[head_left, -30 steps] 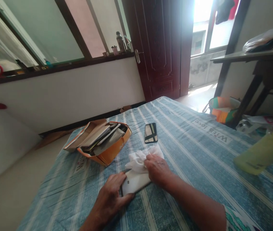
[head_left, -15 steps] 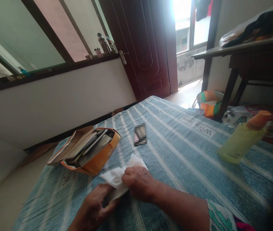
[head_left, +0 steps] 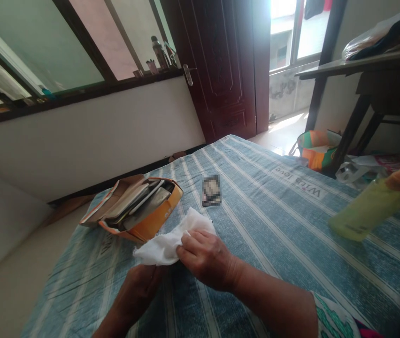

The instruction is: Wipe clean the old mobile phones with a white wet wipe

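A white cloth (head_left: pixel 163 244) is spread between my hands above the striped bed cover. My right hand (head_left: pixel 205 258) is closed on its right part, fingers bunched in the fabric. My left hand (head_left: pixel 143 284) is under the cloth's lower left edge; its fingers are mostly hidden by the cloth and in shadow. Beyond the cloth lies a small blurred item (head_left: pixel 211 190) on the bed. An open orange box (head_left: pixel 156 220) filled with flat items stands behind and left of my hands.
A yellow-green bottle with an orange top (head_left: pixel 362 211) is on the right of the bed cover (head_left: pixel 266 206). Farther back are a dark red door (head_left: pixel 221 70), a colourful bag (head_left: pixel 318 145) and a table (head_left: pixel 379 65) at the right.
The cloth is raised and spread wider to the left, now covering my left fingers, which were visible before. The view has shifted slightly, moving the surroundings.
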A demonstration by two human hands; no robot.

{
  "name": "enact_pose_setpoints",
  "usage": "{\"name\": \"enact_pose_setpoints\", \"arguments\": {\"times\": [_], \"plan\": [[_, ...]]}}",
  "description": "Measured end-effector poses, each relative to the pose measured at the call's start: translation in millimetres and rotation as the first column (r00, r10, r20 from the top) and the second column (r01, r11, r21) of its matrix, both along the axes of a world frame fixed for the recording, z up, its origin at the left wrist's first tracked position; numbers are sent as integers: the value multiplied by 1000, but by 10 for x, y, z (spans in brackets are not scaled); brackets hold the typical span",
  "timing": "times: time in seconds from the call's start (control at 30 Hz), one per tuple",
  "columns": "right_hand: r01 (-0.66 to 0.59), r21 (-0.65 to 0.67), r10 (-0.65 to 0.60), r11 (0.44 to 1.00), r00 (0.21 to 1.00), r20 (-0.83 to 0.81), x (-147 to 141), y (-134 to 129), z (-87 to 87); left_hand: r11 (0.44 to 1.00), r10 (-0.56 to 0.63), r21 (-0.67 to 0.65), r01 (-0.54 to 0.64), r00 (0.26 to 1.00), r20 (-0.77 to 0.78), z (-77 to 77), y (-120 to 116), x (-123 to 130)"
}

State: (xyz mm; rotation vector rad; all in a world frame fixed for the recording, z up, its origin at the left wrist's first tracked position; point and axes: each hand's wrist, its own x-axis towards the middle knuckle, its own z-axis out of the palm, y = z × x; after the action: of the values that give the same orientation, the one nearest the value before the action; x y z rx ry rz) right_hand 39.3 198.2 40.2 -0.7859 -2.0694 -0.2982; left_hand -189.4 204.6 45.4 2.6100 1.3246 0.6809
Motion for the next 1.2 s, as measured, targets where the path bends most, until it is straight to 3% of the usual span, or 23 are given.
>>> {"name": "enact_pose_setpoints", "arguments": {"times": [0.1,0.2,0.4,0.47,0.57,0.63,0.8,0.9,1.0,1.2], "plan": [[19,54,-19,998,1000,0,20,38,-39,997,66,29,-66,998,5,35,-28,56],[59,27,-59,998,998,6,89,107,-74,995,100,5,-100,995,4,111,-67,143],[122,-274,-146,954,987,-69,311,227,-78,986,131,-108,-129,991,16,217,-101,269],[59,-434,-162,899,966,-203,364,265,-99,983,136,-126,-132,990,24,244,-101,291],[-101,-663,-270,742,860,-433,415,345,-163,981,143,-138,-138,989,24,282,-84,318],[-166,-735,-363,657,785,-502,438,406,-212,982,156,-114,-152,987,25,300,-56,331],[-282,-784,-500,553,641,-583,470,498,-276,991,130,-34,-131,991,-37,346,69,391],[-354,-784,-536,509,582,-611,466,502,-273,994,76,-76,-84,991,-112,414,166,523],[-410,-769,-551,490,538,-638,451,492,-259,982,49,-175,-73,989,-140,488,276,714],[-483,-730,-583,485,444,-681,465,504,-225,965,76,-244,-95,993,-88,573,449,928]]}}
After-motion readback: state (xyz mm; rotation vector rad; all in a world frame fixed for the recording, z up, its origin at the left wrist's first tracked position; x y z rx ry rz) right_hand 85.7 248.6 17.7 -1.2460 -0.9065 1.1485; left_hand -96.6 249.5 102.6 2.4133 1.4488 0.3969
